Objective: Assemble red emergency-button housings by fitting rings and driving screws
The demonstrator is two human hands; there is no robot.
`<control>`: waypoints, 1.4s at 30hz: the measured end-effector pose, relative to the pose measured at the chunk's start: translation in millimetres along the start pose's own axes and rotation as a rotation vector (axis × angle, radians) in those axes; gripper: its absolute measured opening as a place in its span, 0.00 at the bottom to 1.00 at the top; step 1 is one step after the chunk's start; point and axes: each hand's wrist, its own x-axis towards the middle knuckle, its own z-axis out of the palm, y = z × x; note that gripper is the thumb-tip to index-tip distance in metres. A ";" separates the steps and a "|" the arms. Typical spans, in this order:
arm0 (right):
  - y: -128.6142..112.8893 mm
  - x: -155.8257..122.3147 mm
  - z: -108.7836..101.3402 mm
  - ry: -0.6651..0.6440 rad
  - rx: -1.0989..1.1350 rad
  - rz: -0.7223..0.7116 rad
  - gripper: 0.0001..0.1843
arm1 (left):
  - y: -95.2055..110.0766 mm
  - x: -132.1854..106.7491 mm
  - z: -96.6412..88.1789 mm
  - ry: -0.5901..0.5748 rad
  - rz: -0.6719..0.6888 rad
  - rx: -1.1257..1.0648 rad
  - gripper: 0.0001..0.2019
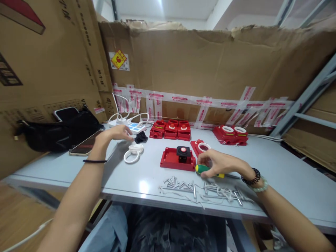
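My right hand point(223, 162) closes its thumb and fingers around the green and yellow handle of a screwdriver point(201, 169), whose shaft points right along the table. Just left of it lies a red open housing point(170, 159) with a black square part with a red-and-white centre point(183, 151) in it. Behind that hand is a red cover with a white ring point(203, 146), partly hidden by the fingers. My left hand point(119, 133) hovers open, fingers apart, beside a small black piece point(141, 137). Closer to me are white rings point(132, 155).
Loose screws point(173, 182) and metal rods with white string point(223, 191) lie along the front edge. Red housings point(172, 129) stand at the back, more red units point(231, 134) at back right. A power strip point(135, 127), phone point(86, 144) and black bag point(60, 134) are left.
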 end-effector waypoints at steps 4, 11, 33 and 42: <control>-0.5 -0.8 -0.7 0.008 0.004 0.005 0.17 | 44.5 -20.9 -4.8 0.345 0.238 -0.175 0.26; -5.2 3.2 -0.8 0.499 0.079 -0.137 0.14 | 173.3 -49.8 28.3 0.159 1.003 -0.359 0.16; -3.7 15.0 16.9 0.514 -0.060 -0.162 0.30 | 175.9 -49.4 43.6 0.110 1.017 -0.308 0.18; -5.9 19.4 19.6 0.495 -0.129 -0.154 0.25 | 176.3 -49.6 45.0 0.103 1.027 -0.307 0.18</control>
